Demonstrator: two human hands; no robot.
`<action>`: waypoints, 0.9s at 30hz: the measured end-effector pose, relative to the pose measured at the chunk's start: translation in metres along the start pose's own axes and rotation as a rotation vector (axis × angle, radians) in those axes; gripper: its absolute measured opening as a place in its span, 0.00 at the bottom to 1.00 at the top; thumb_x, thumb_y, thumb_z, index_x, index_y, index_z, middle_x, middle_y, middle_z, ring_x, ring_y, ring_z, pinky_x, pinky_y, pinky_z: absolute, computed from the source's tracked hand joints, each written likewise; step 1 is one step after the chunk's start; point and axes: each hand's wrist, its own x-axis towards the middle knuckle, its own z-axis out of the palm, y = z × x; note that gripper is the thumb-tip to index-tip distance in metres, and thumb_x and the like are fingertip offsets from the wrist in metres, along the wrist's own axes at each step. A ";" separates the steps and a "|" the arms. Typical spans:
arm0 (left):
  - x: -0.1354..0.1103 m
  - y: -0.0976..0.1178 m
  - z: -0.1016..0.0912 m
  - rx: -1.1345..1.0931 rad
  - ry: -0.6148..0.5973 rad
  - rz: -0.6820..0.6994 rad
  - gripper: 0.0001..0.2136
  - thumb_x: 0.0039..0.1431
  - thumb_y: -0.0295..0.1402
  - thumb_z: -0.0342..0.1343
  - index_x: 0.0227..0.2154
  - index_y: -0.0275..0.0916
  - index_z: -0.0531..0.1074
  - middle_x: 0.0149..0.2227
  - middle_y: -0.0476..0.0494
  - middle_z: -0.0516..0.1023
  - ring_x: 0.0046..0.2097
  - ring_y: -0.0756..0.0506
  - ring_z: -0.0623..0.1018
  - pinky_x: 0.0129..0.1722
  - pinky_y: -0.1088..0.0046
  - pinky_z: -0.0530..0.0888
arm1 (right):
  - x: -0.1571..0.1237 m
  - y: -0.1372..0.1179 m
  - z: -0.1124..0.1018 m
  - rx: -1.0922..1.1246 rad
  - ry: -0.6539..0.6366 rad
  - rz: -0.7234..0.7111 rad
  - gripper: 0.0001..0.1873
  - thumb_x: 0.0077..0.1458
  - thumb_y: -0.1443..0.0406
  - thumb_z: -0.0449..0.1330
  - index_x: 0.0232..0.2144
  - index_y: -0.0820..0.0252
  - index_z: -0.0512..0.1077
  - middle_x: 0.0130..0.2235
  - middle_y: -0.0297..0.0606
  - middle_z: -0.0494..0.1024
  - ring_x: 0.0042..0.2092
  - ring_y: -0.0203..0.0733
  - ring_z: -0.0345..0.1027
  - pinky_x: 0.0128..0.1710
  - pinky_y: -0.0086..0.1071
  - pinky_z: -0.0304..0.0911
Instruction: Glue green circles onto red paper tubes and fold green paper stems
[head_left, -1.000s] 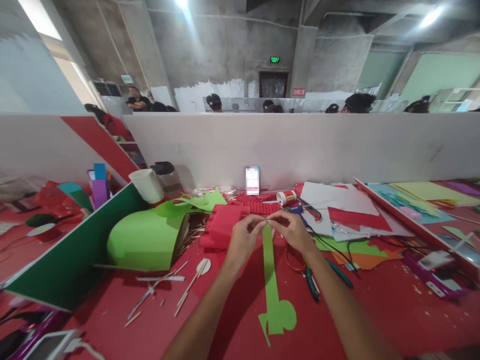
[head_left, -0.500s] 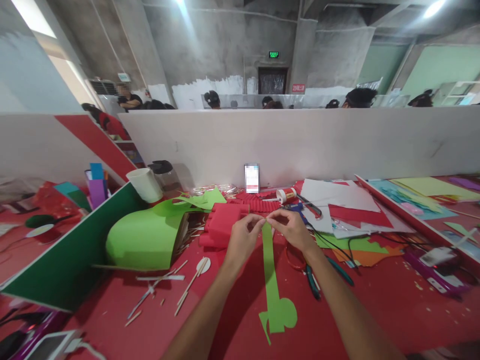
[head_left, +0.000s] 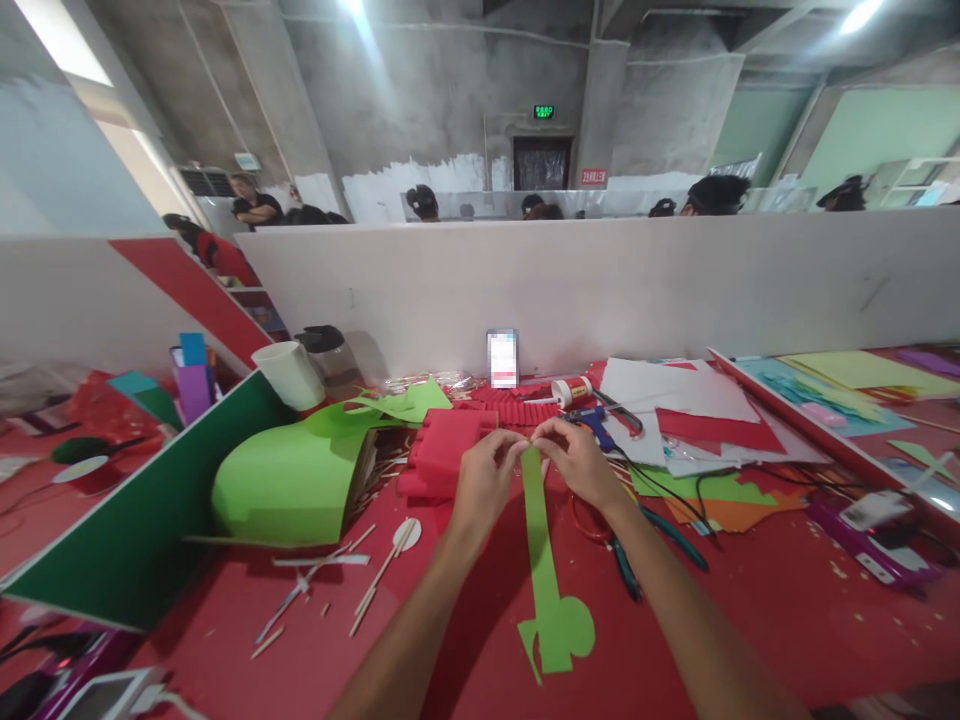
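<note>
A long green paper strip (head_left: 541, 540) runs toward me over the red table. Its far end is pinched between the fingertips of my left hand (head_left: 487, 475) and my right hand (head_left: 576, 460), which meet there. At the strip's near end lie a green round paper piece (head_left: 577, 627) and a thin pointed green scrap (head_left: 529, 645). Left of my left hand sits a bundle of red paper rolls (head_left: 442, 455). Under my right forearm, partly hidden, are pliers with dark green handles (head_left: 626, 570) and a red-handled tool (head_left: 589, 520).
A curved green sheet (head_left: 285, 485) and wooden sticks (head_left: 384, 578) lie left. A phone (head_left: 502, 358) stands against the white partition (head_left: 637, 290). A glue gun (head_left: 598, 425), a glue bottle (head_left: 574, 390), white sheets (head_left: 675, 395) and a purple power strip (head_left: 874, 545) occupy the right.
Both hands stay pinched at the strip's far end, with barely any movement. The view has shifted very slightly.
</note>
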 end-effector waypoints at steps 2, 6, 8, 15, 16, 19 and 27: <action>-0.001 0.003 -0.001 -0.010 -0.004 -0.003 0.12 0.59 0.42 0.54 0.33 0.38 0.75 0.30 0.45 0.79 0.31 0.47 0.74 0.31 0.74 0.69 | 0.000 -0.001 0.000 -0.017 0.030 -0.027 0.09 0.59 0.59 0.56 0.33 0.56 0.72 0.31 0.34 0.76 0.30 0.40 0.70 0.33 0.34 0.66; -0.001 0.009 -0.001 -0.124 -0.040 -0.030 0.15 0.60 0.44 0.52 0.34 0.37 0.75 0.29 0.46 0.76 0.30 0.48 0.73 0.31 0.75 0.69 | 0.000 -0.004 -0.002 -0.094 0.128 -0.118 0.08 0.59 0.60 0.57 0.34 0.55 0.74 0.35 0.37 0.78 0.37 0.44 0.72 0.39 0.34 0.66; -0.001 0.010 -0.001 -0.181 -0.054 -0.048 0.15 0.59 0.44 0.53 0.33 0.37 0.74 0.28 0.46 0.76 0.31 0.48 0.74 0.32 0.75 0.70 | -0.001 -0.004 -0.003 -0.143 0.157 -0.166 0.07 0.58 0.61 0.58 0.34 0.55 0.74 0.35 0.37 0.79 0.38 0.44 0.72 0.41 0.35 0.65; 0.001 0.006 0.001 -0.242 -0.073 -0.085 0.14 0.58 0.45 0.55 0.32 0.37 0.74 0.27 0.47 0.75 0.29 0.49 0.74 0.31 0.74 0.71 | -0.002 0.000 -0.004 -0.199 0.091 -0.267 0.06 0.59 0.63 0.57 0.36 0.53 0.75 0.38 0.38 0.79 0.40 0.45 0.72 0.43 0.36 0.66; 0.001 0.005 0.001 -0.246 -0.073 -0.088 0.14 0.57 0.44 0.56 0.33 0.37 0.74 0.28 0.47 0.75 0.29 0.49 0.74 0.30 0.74 0.71 | -0.002 0.000 -0.004 -0.191 0.081 -0.272 0.06 0.59 0.63 0.57 0.36 0.53 0.75 0.38 0.38 0.79 0.41 0.45 0.72 0.43 0.36 0.66; 0.001 0.005 0.001 -0.262 -0.066 -0.089 0.13 0.56 0.43 0.57 0.34 0.37 0.74 0.29 0.46 0.76 0.29 0.49 0.73 0.30 0.74 0.71 | -0.003 -0.003 -0.005 -0.160 0.089 -0.253 0.06 0.59 0.64 0.57 0.36 0.53 0.75 0.39 0.38 0.79 0.42 0.45 0.73 0.44 0.38 0.66; 0.001 0.007 0.001 -0.247 -0.014 -0.050 0.11 0.56 0.40 0.58 0.35 0.37 0.75 0.31 0.46 0.79 0.31 0.49 0.75 0.32 0.74 0.72 | -0.002 -0.005 -0.004 0.105 0.002 -0.044 0.14 0.52 0.61 0.63 0.43 0.55 0.75 0.42 0.39 0.80 0.42 0.45 0.74 0.43 0.36 0.69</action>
